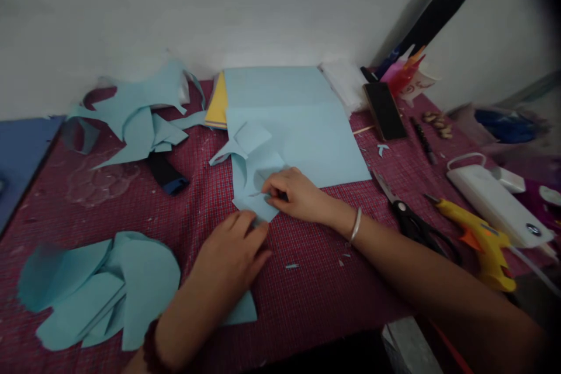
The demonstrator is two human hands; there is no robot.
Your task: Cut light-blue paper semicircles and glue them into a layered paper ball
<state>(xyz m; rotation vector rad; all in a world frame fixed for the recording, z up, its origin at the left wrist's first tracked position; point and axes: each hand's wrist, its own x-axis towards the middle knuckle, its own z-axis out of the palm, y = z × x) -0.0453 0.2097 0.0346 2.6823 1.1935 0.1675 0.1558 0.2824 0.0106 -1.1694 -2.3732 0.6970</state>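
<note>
A folded light blue paper piece (252, 172) lies on the red checked cloth (315, 280). My right hand (295, 194) rests on its lower right part, fingers bent and pinching a fold. My left hand (232, 254) lies knuckles up just below the piece, fingers curled against its lower edge and over another blue scrap (243, 308). A silver bangle sits on my right wrist. Behind the piece lie large light blue sheets (307, 128).
Rounded blue cut-outs (100, 289) lie at the front left, blue offcuts (135, 120) at the back left. Yellow paper (218, 104) lies under the sheets. Scissors (409, 219), a yellow glue gun (484, 242), a white case (493, 198) and a black block (384, 110) lie on the right.
</note>
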